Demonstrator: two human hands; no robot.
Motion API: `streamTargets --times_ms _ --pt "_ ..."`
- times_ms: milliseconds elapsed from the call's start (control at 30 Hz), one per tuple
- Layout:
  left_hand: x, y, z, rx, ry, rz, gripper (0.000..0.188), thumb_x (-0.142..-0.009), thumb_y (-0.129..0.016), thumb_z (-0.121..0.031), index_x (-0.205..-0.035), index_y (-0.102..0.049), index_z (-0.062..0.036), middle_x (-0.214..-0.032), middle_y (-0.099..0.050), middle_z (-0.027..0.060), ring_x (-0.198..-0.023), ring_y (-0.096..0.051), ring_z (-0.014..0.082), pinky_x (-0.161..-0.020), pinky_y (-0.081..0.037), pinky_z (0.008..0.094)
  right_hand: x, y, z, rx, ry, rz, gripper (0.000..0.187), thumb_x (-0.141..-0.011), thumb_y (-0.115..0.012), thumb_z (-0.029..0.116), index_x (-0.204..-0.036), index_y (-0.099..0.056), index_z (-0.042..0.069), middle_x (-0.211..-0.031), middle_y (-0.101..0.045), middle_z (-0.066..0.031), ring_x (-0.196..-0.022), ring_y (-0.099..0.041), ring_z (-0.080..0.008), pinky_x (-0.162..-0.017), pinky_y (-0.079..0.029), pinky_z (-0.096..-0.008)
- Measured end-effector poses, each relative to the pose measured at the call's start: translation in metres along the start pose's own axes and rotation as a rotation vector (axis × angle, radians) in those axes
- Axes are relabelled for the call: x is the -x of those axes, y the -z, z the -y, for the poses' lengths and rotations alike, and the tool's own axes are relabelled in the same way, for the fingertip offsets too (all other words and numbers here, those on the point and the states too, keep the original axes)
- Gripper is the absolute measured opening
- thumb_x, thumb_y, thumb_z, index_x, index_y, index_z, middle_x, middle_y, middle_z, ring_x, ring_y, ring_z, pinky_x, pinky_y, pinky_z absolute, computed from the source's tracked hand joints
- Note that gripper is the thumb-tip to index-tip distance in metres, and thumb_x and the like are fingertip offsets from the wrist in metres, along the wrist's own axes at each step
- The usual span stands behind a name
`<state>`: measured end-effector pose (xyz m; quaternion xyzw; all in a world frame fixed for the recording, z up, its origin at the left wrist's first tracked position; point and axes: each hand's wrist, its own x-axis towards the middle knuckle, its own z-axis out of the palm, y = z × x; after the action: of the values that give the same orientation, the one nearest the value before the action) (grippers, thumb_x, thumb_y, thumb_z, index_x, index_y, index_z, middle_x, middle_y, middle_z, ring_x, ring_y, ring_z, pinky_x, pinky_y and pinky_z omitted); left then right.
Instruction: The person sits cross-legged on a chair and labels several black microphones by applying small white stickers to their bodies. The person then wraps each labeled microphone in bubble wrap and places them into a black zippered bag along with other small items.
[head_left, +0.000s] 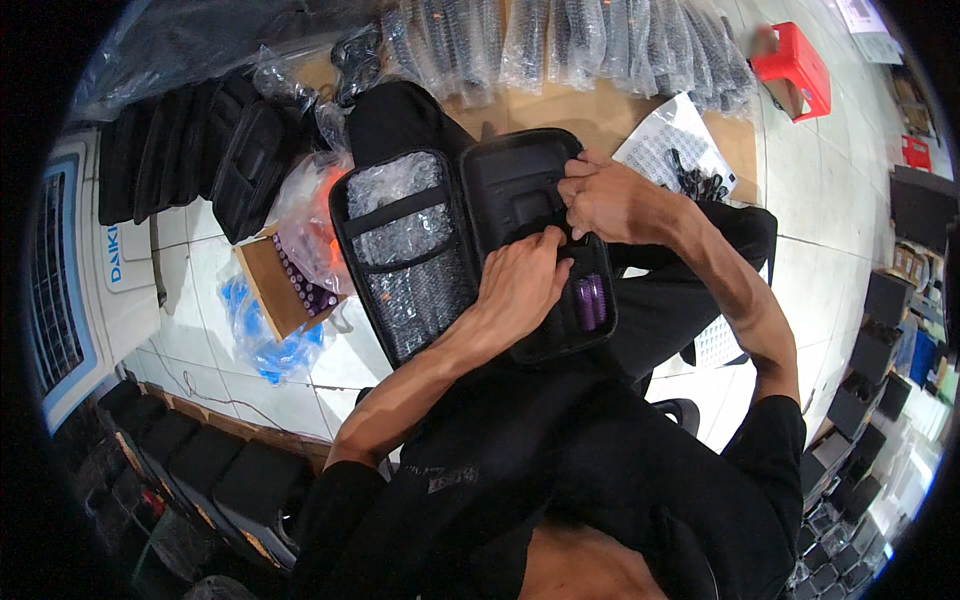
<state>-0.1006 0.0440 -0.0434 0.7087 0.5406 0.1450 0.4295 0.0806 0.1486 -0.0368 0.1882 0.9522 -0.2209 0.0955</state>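
Note:
A black zip case (468,235) lies unfolded across my lap. Its left half holds a bubble-wrapped item (405,235) under two black elastic straps. The right half has a moulded black insert (510,175), with purple cylindrical batteries (592,302) in a lower compartment. My left hand (520,275) rests on the insert, thumb and forefinger apart near its middle. My right hand (615,200) is at the case's right edge, fingers curled in a pinch over the insert; what they hold is hidden.
Bubble-wrapped items (570,45) line the cardboard at the back. Black cables (700,180) lie on a white sheet of packets (660,140) at right. More black cases (250,160) stand at left, near an open box of purple batteries (290,285). A red stool (795,70) is far right.

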Motion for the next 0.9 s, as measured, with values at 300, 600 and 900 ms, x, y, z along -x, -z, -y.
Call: streamTargets --times_ms 300,600,900 --pt "0.000 -0.001 0.006 0.003 -0.037 -0.062 0.020 -0.087 -0.066 -0.013 -0.099 -0.063 0.0024 -0.078 -0.067 0.0201 -0.074 -0.068 0.0365 -0.068 -0.053 0.0446 -0.004 -0.002 0.002 -0.037 0.072 -0.107 0.015 -0.074 -0.067 0.021 -0.077 -0.071 0.006 -0.091 -0.060 -0.0043 -0.097 -0.056 -0.0229 -0.093 -0.043 -0.0362" --pt "-0.001 -0.001 0.007 0.006 -0.046 -0.031 0.014 -0.089 -0.062 -0.010 -0.095 -0.064 0.0034 -0.078 -0.068 0.0198 -0.074 -0.068 0.0356 -0.066 -0.052 0.0436 0.007 -0.020 -0.004 -0.040 -0.175 -0.474 0.027 -0.082 -0.070 0.028 -0.097 -0.072 0.005 -0.105 -0.065 -0.0103 -0.109 -0.056 -0.0279 -0.101 -0.039 -0.0388" --pt "-0.001 -0.003 0.008 0.010 -0.051 -0.029 0.016 -0.090 -0.061 -0.011 -0.096 -0.062 0.0038 -0.083 -0.069 0.0210 -0.079 -0.068 0.0374 -0.070 -0.052 0.0448 0.010 -0.015 0.007 -0.251 -0.108 -0.241 0.022 -0.077 -0.070 0.015 -0.095 -0.073 0.002 -0.098 -0.067 -0.0082 -0.104 -0.057 -0.0250 -0.102 -0.039 -0.0381"
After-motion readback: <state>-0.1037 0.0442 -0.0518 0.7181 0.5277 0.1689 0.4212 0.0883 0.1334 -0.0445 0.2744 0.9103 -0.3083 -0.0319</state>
